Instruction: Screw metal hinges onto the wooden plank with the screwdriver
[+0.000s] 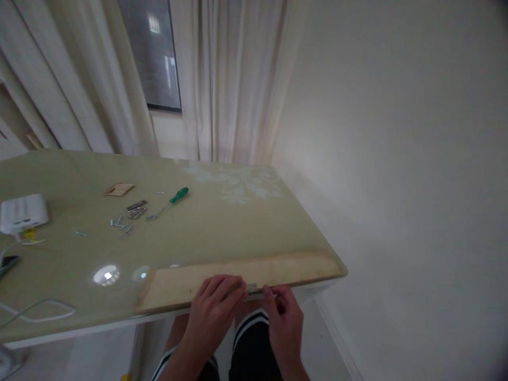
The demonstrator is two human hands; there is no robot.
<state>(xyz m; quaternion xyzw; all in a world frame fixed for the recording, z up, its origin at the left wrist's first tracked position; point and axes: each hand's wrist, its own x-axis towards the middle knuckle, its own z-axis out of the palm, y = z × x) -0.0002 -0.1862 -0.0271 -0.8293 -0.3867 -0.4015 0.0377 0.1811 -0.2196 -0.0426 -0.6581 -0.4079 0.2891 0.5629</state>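
A long pale wooden board (174, 283) lies flat along the table's front edge. At the middle of its near edge is a small metal plate (251, 288), partly covered by my fingers; its exact kind is too small to make out. My left hand (218, 304) rests over the board, its fingers bent and pressed together, fingertips at the plate's left end. On the other side, my right hand (283, 312) is closed, thumb and forefinger pinching the plate's right end at the board's edge. What lies under the fingertips is hidden.
Farther back on the table (238, 233) lie a green-handled screwdriver (178, 195), several metal pieces (137, 210), loose screws (120, 223) and a small wooden piece (118, 189). A white device (24, 212) and a white cable (43, 319) are at left. A wall (397, 159) borders the right.
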